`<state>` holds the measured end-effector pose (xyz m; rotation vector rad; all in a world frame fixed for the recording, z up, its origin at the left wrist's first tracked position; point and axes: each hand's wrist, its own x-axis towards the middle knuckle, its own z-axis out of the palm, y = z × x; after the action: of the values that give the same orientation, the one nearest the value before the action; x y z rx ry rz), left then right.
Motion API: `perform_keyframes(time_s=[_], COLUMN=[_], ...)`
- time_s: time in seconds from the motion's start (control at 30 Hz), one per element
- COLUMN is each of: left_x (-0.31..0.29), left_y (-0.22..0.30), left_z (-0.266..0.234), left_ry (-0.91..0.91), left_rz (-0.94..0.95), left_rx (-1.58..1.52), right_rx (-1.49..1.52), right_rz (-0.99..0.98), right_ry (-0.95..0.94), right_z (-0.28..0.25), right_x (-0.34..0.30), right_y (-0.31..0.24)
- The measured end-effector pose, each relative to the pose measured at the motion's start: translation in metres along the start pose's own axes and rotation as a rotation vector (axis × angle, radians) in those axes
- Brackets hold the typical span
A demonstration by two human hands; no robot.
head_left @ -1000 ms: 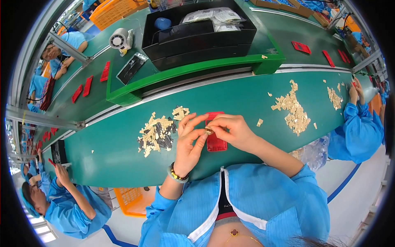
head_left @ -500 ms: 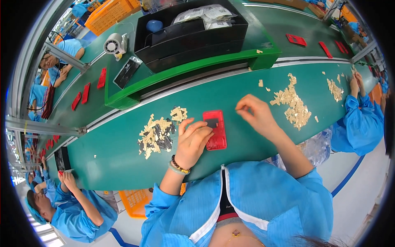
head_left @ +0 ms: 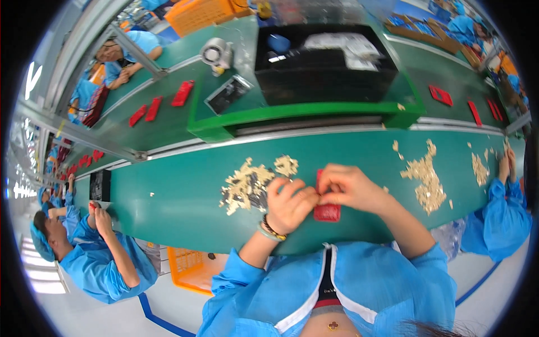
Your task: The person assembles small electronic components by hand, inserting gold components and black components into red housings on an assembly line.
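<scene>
A flat red phone-sized case [head_left: 328,213] lies on the green workbench in front of me, its upper part mostly hidden behind my fingers. My left hand [head_left: 289,206], with bead bracelets at the wrist, has bent fingers gripping the case's left edge. From the other side my right hand [head_left: 352,188] reaches over the case, thumb and fingers pinched together against the left fingertips. Whatever the pinch holds is too small or hidden to make out. Beside my left hand lies a pile of small cream and dark grey strips [head_left: 247,188].
Another pile of cream pieces [head_left: 425,180] lies to the right. Behind the bench, a green-edged raised shelf [head_left: 314,115] bears a black bin [head_left: 325,78] and a small white fan [head_left: 216,53]. Co-workers in blue sit at both sides. An orange basket [head_left: 182,264] stands below the bench.
My right hand has come from the right onto the red case and meets my left fingertips. The whole view has shifted, so the bench appears lower and further right.
</scene>
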<state>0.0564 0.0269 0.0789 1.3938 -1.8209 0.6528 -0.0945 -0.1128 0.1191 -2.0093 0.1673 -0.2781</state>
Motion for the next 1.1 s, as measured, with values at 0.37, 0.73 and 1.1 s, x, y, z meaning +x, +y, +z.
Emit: perform_keyframes(time_s=[0.37, 0.73, 1.1], left_x=[-0.012, -0.009, -0.001], left_y=[0.010, 0.013, 0.013], left_z=[0.010, 0.028, 0.027], left_ry=[0.008, -0.303, -0.215], left_rz=[-0.083, -0.212, -0.532], left_rx=[-0.080, -0.203, -0.329], right_rx=[-0.331, -0.801, -0.588], right_rz=[-0.020, 0.040, -0.192], right_ry=[-0.004, 0.412, 0.616], right_z=[0.009, 0.009, 0.021], right_x=[-0.009, -0.046, -0.013], right_y=[-0.004, 0.002, 0.015])
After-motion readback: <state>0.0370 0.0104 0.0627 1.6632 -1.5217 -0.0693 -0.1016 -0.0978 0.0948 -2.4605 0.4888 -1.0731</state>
